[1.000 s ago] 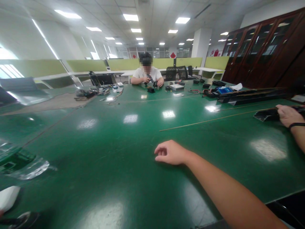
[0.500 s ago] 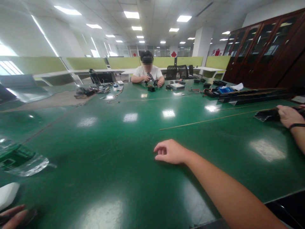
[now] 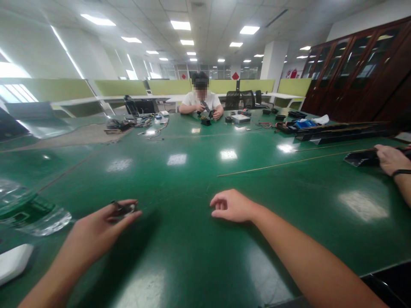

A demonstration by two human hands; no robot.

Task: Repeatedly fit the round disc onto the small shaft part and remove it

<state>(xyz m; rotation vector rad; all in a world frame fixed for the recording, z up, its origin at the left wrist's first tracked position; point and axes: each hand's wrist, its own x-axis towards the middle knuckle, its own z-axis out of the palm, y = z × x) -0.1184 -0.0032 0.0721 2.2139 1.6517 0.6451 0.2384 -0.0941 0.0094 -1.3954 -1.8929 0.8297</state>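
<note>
My left hand (image 3: 96, 229) is held above the green table (image 3: 180, 239), its thumb and fingers closed on a small dark object (image 3: 123, 208). A pale, shiny bit shows at the object's end; its exact kind I cannot make out. Resting on the table right of centre, my right hand (image 3: 231, 206) is loosely curled, with a gap between thumb and forefinger and nothing visible in it. A clear plastic water bottle (image 3: 30, 209) with a green label lies left of my left hand. Nearer the front left corner is a white rounded object (image 3: 14, 262), partly cut off.
A thin brass-coloured rod (image 3: 276, 166) lies beyond my right hand. At the right edge another person's hand (image 3: 392, 159) is on a black channel-shaped piece (image 3: 361, 157). Across the table sits a person (image 3: 201, 100) handling dark parts. Cables (image 3: 157, 133) and black profiles (image 3: 346, 132) lie farther back.
My left hand has come up from the bottom left corner toward the middle, carrying the small dark object. My right hand stays in the same place on the table. The view has shifted slightly.
</note>
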